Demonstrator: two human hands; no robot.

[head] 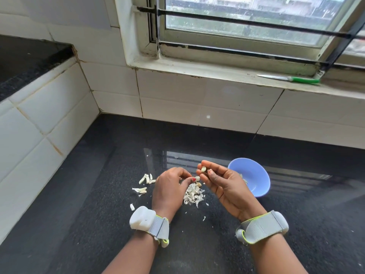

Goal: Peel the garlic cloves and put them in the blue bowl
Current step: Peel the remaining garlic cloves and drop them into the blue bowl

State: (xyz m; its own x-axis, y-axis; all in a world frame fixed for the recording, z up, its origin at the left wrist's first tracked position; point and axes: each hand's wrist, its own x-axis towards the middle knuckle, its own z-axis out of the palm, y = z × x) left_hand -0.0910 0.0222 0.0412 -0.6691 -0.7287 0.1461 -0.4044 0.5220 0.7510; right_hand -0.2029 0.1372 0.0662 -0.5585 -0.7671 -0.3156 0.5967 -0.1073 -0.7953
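wrists: grey strap bands on both; left one (149, 224) carries a white plastic box
left hand (169, 189): over black speckled stone counter (79, 214), fingertips pressed together pinching a small skin bit
right hand (221, 180): palm up, thumb and fingers pinching a pale garlic clove (203, 169)
peel pile (193, 194): white papery skins on counter between the hands
loose cloves (145, 178): few, left of left hand
round blue plastic bowl (254, 177): just right of right hand, pale pieces inside
green-handled knife (292, 79): on window ledge, far
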